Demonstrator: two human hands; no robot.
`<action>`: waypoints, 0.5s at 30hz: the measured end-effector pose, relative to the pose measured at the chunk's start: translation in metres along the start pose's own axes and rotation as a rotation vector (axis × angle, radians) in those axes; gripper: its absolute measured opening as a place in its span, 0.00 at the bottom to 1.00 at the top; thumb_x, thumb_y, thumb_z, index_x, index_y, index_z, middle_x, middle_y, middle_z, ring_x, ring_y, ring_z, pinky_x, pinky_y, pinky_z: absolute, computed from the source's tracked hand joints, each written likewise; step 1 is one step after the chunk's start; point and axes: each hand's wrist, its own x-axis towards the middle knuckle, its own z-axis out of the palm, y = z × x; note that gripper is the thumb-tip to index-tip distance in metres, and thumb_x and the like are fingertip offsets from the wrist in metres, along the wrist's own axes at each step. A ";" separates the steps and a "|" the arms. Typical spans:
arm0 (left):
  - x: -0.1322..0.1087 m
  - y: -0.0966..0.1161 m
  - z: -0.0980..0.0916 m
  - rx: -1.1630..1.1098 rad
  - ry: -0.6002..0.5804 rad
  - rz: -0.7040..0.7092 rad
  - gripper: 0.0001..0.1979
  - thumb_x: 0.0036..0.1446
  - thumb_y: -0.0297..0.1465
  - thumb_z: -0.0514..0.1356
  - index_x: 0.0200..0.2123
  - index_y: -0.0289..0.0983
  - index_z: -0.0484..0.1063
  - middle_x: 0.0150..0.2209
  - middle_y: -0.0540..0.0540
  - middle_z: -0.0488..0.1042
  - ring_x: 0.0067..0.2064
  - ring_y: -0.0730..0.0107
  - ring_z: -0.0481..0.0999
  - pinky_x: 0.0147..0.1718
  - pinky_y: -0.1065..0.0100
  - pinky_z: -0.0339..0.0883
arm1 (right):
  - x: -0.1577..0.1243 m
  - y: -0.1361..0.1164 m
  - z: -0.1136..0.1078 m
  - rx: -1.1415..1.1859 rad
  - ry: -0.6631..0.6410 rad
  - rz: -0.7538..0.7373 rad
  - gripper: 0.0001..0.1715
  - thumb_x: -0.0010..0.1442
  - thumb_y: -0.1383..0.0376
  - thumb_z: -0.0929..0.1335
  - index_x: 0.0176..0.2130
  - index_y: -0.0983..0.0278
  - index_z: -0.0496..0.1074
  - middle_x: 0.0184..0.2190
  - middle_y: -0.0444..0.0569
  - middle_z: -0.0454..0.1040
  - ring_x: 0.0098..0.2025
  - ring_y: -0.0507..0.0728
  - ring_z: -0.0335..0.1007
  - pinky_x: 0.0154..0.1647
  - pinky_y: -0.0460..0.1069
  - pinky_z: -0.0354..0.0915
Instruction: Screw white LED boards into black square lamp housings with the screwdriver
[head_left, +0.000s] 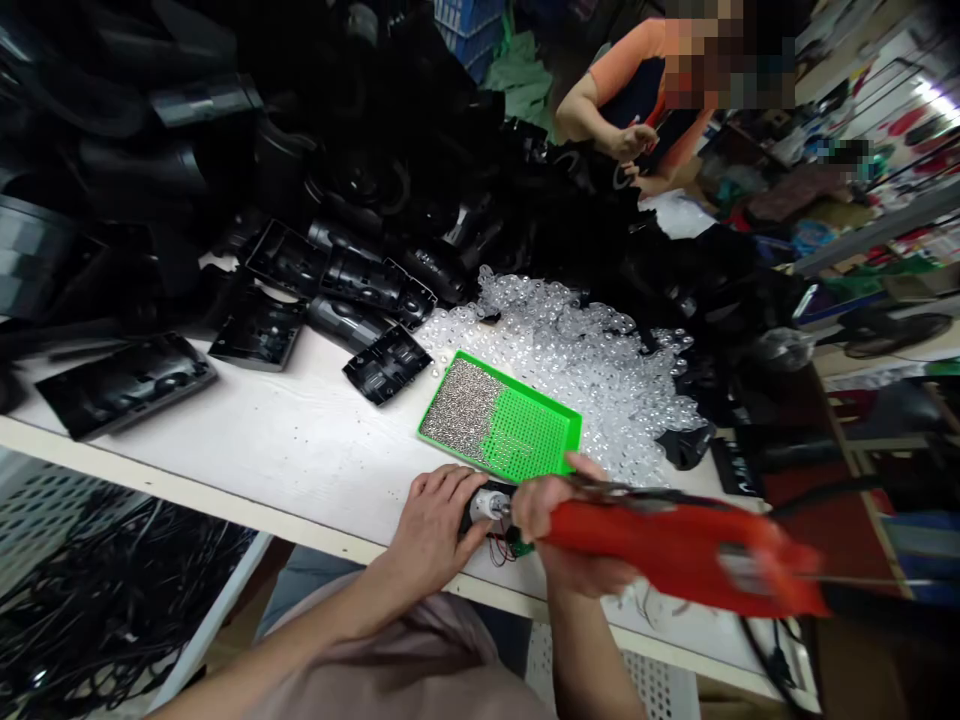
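Note:
My right hand (562, 530) is wrapped around a red electric screwdriver (667, 550), which lies almost level and is slightly blurred. Its tip end points left at a small motor (489, 504) with a pale cylindrical body. My left hand (439, 520) is closed over the motor and the dark part beneath it, at the table's front edge. Thin red and dark wires (501, 550) and a bit of green circuit board (519, 545) hang below. Just beyond my hands, a green tray (536, 425) holds many small screws (461, 405), heaped at its left end.
Clear plastic pieces (600, 360) are piled behind the tray. Black plastic housing halves (127, 385) lie to the left, with a dark heap behind. Black cables (97, 590) fill a crate at lower left. Across the table stands a person in orange sleeves (626, 65).

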 end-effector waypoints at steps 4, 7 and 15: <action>0.001 -0.001 0.000 0.013 -0.001 0.011 0.21 0.61 0.36 0.57 0.57 0.42 0.62 0.54 0.43 0.70 0.56 0.55 0.64 0.51 0.55 0.56 | 0.038 -0.003 -0.029 -0.010 0.117 -0.240 0.35 0.54 0.39 0.64 0.53 0.54 0.65 0.17 0.36 0.62 0.14 0.50 0.55 0.15 0.46 0.58; 0.002 -0.003 0.000 0.016 0.000 0.011 0.21 0.61 0.36 0.57 0.57 0.42 0.61 0.54 0.43 0.70 0.56 0.55 0.64 0.51 0.55 0.56 | 0.059 0.015 -0.048 -0.078 0.200 -0.181 0.36 0.51 0.38 0.66 0.51 0.56 0.65 0.16 0.34 0.61 0.13 0.49 0.54 0.14 0.44 0.56; 0.003 -0.003 0.000 0.028 0.025 0.014 0.21 0.60 0.35 0.57 0.56 0.41 0.62 0.53 0.42 0.71 0.55 0.55 0.66 0.50 0.55 0.57 | 0.065 0.042 -0.054 -0.070 0.209 -0.099 0.37 0.49 0.38 0.66 0.49 0.58 0.63 0.16 0.33 0.61 0.13 0.48 0.54 0.14 0.43 0.54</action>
